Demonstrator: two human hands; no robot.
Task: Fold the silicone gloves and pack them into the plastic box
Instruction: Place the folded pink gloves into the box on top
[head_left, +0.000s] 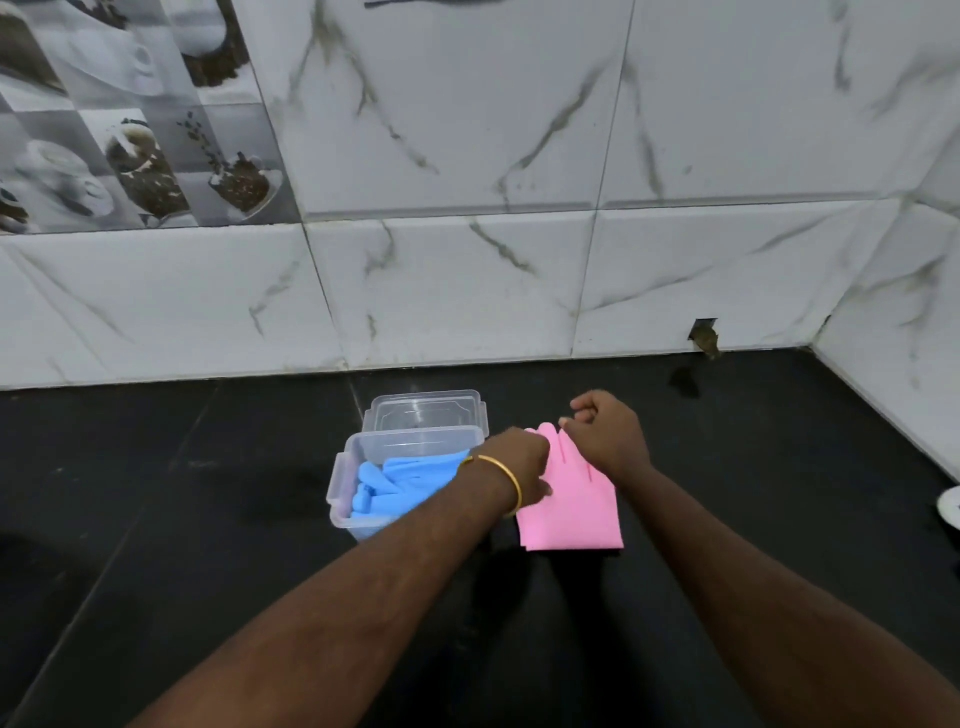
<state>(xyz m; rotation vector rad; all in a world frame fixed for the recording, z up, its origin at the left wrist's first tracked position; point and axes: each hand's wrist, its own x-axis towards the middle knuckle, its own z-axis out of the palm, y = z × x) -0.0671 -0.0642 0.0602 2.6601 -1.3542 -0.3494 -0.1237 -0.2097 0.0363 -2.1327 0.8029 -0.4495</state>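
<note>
A pink silicone glove (576, 512) lies flat on the black counter, fingers pointing to the wall. My left hand (522, 460), with a gold bangle on the wrist, is curled over the glove's left finger side and grips it. My right hand (608, 431) is curled at the glove's fingertips and pinches one tip between thumb and forefinger. Just left of the glove stands the clear plastic box (340, 478), open, with blue gloves (392, 486) folded inside. My left forearm crosses the box's right corner.
The box's clear lid (426, 408) lies behind it toward the marble-tiled wall (467, 291). A white round object (950, 506) shows at the right edge. The side wall closes the counter on the right.
</note>
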